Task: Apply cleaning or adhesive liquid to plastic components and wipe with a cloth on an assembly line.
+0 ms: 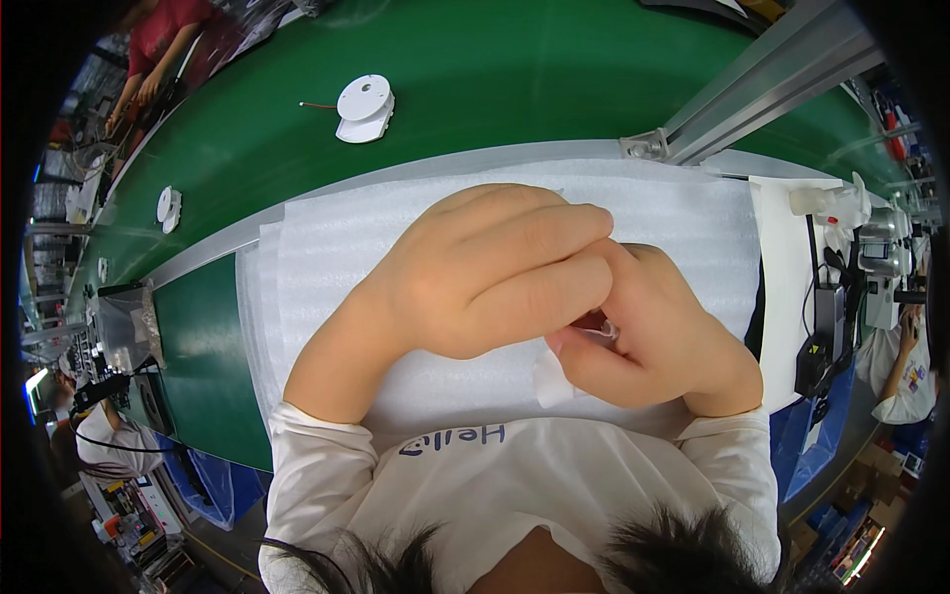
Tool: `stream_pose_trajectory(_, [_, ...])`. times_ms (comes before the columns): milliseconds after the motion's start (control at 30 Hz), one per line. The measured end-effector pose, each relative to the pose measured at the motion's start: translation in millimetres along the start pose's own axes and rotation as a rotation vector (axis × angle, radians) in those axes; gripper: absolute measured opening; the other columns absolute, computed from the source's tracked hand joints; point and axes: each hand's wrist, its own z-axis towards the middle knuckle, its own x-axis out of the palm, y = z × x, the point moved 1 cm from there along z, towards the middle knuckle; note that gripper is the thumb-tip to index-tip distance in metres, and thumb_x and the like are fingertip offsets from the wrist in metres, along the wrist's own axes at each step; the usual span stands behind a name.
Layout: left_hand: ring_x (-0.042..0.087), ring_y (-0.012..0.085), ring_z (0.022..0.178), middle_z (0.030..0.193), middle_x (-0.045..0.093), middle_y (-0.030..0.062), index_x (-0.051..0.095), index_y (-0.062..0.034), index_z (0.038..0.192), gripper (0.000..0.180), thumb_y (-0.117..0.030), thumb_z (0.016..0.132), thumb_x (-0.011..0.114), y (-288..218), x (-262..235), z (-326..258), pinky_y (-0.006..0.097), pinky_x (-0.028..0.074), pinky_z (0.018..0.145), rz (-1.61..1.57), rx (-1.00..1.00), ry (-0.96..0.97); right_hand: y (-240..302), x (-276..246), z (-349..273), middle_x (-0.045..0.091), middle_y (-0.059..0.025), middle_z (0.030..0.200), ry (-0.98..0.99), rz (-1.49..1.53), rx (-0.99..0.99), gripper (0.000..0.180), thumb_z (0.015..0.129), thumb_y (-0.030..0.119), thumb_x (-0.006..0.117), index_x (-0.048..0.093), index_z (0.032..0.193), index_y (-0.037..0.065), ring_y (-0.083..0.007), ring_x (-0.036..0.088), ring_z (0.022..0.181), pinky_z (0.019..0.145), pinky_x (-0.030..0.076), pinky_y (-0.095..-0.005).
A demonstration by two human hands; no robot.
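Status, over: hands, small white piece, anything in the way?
Left hand overlapping right hand, above white foam sheet. Small whitish piece showing within right hand's curl; full shape hidden, grip unclear. Left hand blocks the view.

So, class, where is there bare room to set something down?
On the green surface, between the round white device and metal post; also the white sheet left of the left hand. Crowded: far right, around the black box and cables.

The small white item (611, 333) — mostly hidden inside the right grip (673, 322) — is unidentifiable.
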Motion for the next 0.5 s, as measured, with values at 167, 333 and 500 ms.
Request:
stream_pose_trajectory(167, [0.055, 0.025, 0.059, 0.089, 0.056, 0.0163, 0.053, -0.0009, 0.079, 0.024, -0.008, 0.057, 0.06, 1.5, 2.4, 0.5, 0.03, 0.047, 0.049, 0.025, 0.082, -0.063, 3.7, 0.0, -0.2, 0.049, -0.005, 0.054, 0.007, 0.039, 0.027, 0.027, 0.066, 0.005, 0.055, 0.042, 0.089, -0.001, -0.0242, 0.051, 0.043, 0.041, 0.039, -0.0315])
stream_pose_trajectory(333, [0.054, 0.0244, 0.057, 0.089, 0.056, 0.018, 0.053, -0.0001, 0.075, 0.021, -0.007, 0.057, 0.06, -0.4, -0.3, -1.0, 0.029, 0.047, 0.047, -0.042, 0.077, -0.121, 6.3, -0.6, 0.4, 0.048, -0.0056, 0.052, 0.081, 0.146, 0.059, 0.03, 0.066, 0.004, 0.055, 0.042, 0.092, -0.001, -0.0245, 0.051, 0.044, 0.041, 0.039, -0.0315])
stream_pose_trajectory(500, [0.057, 0.0286, 0.068, 0.093, 0.058, 0.0198, 0.056, 0.0036, 0.082, 0.024, -0.005, 0.06, 0.061, -5.4, -5.4, 2.3, 0.035, 0.048, 0.056, -0.091, -0.007, 0.065, 0.9, 0.5, -2.1, 0.048, -0.006, 0.052, 0.052, 0.102, -0.014, 0.029, 0.066, 0.004, 0.055, 0.042, 0.092, 0.0, -0.0253, 0.05, 0.043, 0.041, 0.038, -0.0318])
